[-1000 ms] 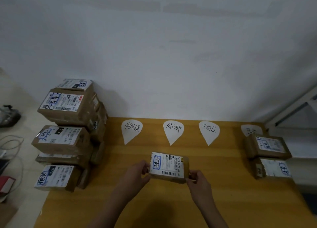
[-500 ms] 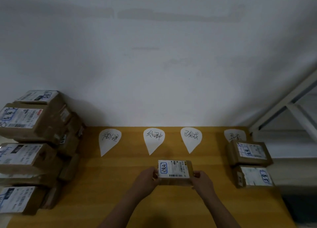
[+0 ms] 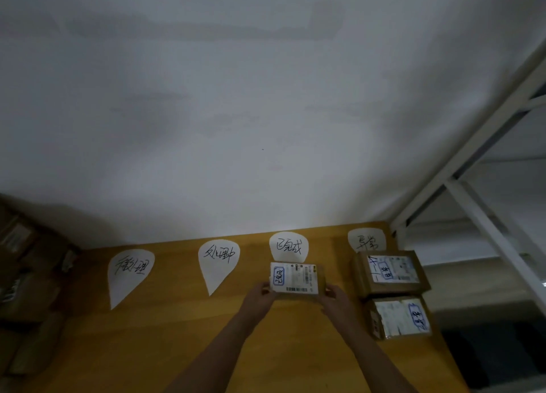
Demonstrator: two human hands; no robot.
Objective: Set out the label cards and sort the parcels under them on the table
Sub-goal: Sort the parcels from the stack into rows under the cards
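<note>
Several white teardrop label cards lie along the far edge of the wooden table point(image 3: 165, 342): the leftmost card point(image 3: 128, 273), the second card point(image 3: 218, 261), the third card point(image 3: 289, 245) and the fourth card point(image 3: 366, 239). I hold a small brown parcel point(image 3: 295, 278) with a white shipping label just below the third card, covering its tip. My left hand point(image 3: 260, 296) grips its left end and my right hand point(image 3: 335, 299) its right end. Two parcels, one behind point(image 3: 390, 271) and one in front point(image 3: 400, 317), lie under the fourth card.
A dim stack of brown parcels point(image 3: 26, 277) stands at the table's left end. A white metal shelf frame point(image 3: 478, 185) rises at the right, beyond the table's edge. A pale wall closes the far side.
Both hands have carried the parcel away from me and to the right, up to the third card. The view has swung right, so the left stack has slid almost out of frame.
</note>
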